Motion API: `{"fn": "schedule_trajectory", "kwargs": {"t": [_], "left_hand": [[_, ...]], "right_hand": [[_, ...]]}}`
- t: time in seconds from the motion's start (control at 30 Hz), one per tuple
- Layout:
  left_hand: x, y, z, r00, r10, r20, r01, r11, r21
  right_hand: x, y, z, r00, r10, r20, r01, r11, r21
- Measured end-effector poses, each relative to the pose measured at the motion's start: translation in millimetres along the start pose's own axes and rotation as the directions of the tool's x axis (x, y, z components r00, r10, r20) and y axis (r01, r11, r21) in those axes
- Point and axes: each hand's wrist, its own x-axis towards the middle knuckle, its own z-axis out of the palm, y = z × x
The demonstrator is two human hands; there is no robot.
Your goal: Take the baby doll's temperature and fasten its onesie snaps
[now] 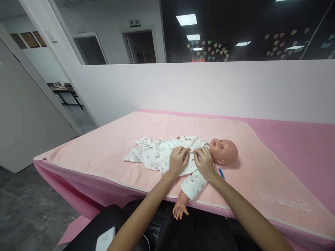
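A baby doll lies on its back, head to the right, dressed in a white printed romper. Over the doll's chest my left hand is closed in a pinch. My right hand pinches close beside it, near the doll's neck. A thin white tie string of the romper shows between my fingertips; its ends are hidden by the fingers. One doll arm hangs over the table's front edge, its sleeve below my right wrist.
A small blue stick-shaped thing lies beside the doll's shoulder. The table has a peach mat over a pink cloth. Behind it runs a white half wall with glass above. A white device rests at lower left.
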Motion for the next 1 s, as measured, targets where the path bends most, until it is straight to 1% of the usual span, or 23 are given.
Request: {"fn": "schedule_trajectory", "kwargs": {"t": [0.1, 0.2, 0.4, 0.53, 0.83, 1.0], "left_hand": [[-0.4, 0.4, 0.6, 0.999, 0.01, -0.039, -0.01, 1.0, -0.015], [-0.8, 0.2, 1.4, 0.998, 0.018, -0.054, -0.019, 1.0, -0.023], [0.0, 1.4, -0.2, 1.0, 0.019, -0.014, -0.019, 0.998, -0.059], [0.5, 1.6, -0.9, 1.0, 0.028, 0.011, -0.027, 0.998, -0.054], [0.9, 2.2, -2.0, 0.998, 0.061, 0.023, -0.06, 0.997, -0.047], [0.5, 2.7, -1.1, 0.999, 0.043, 0.014, -0.043, 0.998, -0.038]], "right_hand": [[0.2, -0.5, -0.7, 1.0, 0.003, 0.004, -0.003, 1.0, 0.0], [0.0, -0.7, -1.0, 1.0, 0.001, 0.002, -0.001, 1.0, 0.005], [-0.8, -0.1, -0.6, 1.0, 0.007, 0.005, -0.007, 1.0, 0.007], [-0.4, -0.2, -0.5, 1.0, 0.006, -0.004, -0.006, 1.0, 0.012], [-0.6, 0.5, -0.2, 1.0, 0.011, 0.004, -0.011, 1.0, 0.018], [-0.7, 0.0, -0.4, 1.0, 0.017, 0.004, -0.017, 1.0, 0.021]]}}
